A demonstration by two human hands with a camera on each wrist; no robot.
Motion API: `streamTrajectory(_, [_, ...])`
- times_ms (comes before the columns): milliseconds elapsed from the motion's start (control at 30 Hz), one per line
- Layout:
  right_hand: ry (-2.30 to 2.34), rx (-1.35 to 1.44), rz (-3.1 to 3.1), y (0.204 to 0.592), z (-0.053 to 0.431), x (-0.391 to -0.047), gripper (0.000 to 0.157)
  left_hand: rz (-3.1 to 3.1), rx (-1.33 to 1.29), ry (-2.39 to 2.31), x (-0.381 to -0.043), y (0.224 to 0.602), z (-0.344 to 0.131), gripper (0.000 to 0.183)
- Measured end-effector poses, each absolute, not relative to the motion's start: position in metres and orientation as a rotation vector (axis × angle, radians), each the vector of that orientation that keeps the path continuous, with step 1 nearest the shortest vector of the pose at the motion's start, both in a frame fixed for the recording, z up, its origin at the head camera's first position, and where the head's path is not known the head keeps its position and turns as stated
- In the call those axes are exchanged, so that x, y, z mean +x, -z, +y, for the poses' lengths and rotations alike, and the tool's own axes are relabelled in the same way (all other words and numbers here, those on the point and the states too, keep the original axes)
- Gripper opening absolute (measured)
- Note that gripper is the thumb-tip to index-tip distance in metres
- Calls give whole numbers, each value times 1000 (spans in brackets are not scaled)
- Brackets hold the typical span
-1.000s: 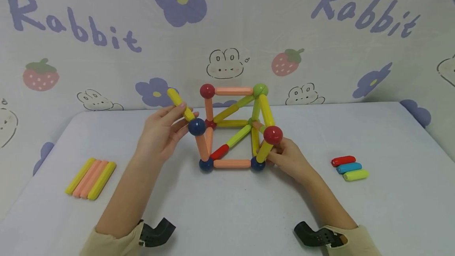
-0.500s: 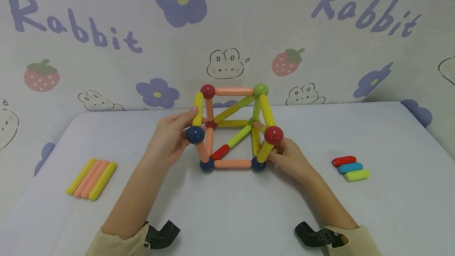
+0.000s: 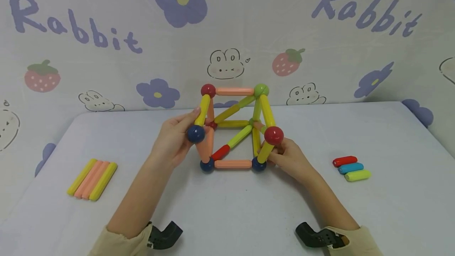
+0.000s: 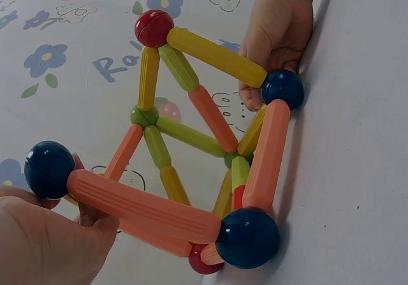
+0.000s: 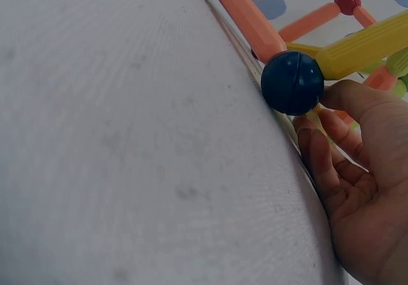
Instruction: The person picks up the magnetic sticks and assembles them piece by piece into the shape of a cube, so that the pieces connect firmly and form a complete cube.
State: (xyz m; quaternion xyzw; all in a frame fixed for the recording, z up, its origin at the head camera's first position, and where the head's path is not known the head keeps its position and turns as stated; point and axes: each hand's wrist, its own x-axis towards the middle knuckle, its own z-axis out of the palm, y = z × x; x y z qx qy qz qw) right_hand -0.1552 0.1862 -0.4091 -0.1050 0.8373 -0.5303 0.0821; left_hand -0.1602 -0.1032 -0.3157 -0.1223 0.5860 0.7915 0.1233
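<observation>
- yellow, pink and green rods with coloured balls between them: where does that frame (image 3: 232, 123) stand?
- in the middle of the white table (image 3: 245, 212). a yellow rod (image 3: 203, 108) lies along its upper left edge, between a near blue ball (image 3: 196, 134) and a far red ball (image 3: 208, 90).
- is it fixed at both ends?
- its far end meets the red ball in the head view, but i can't tell whether it is attached.
- and the hands?
- the left hand (image 3: 174, 137) pinches that yellow rod. the right hand (image 3: 293, 159) grips the frame low at its near right corner, fingers curled in beside a dark blue ball (image 5: 293, 83).
- what crosses the bottom?
- a red piece (image 3: 220, 152) and a lime piece (image 3: 239, 136), end to end, from near left to far right.
- further out?
- four rods (image 3: 95, 181) side by side on the left, pink between yellow; three short rods (image 3: 350, 168) on the right, red, blue and lime. on the far side hangs a printed cloth (image 3: 245, 19).
</observation>
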Motion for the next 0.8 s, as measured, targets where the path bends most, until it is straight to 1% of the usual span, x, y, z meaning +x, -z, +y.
streamTrajectory(167, [1581,-322,2481,407,187,-155,30,1662,-351,-2350,-159,317,-102,50])
streamTrajectory(233, [1577,-341,2470,404,189,-156,34,1668,-334,-2344,-159,317,-103,51])
streamTrajectory(333, [1572,-350,2453,398,195,-155,40,1762,-318,-2276,-156,318,-107,53])
streamTrajectory(433, [1562,-320,2448,389,206,-152,42,1900,-306,-2182,-151,319,-117,55])
streamTrajectory(600, [1507,-275,2533,374,233,-140,33,2102,-260,-2077,-136,321,-148,55])
streamTrajectory(800, [1315,-306,2826,366,275,-123,22,2424,-219,-1927,-116,328,-199,53])
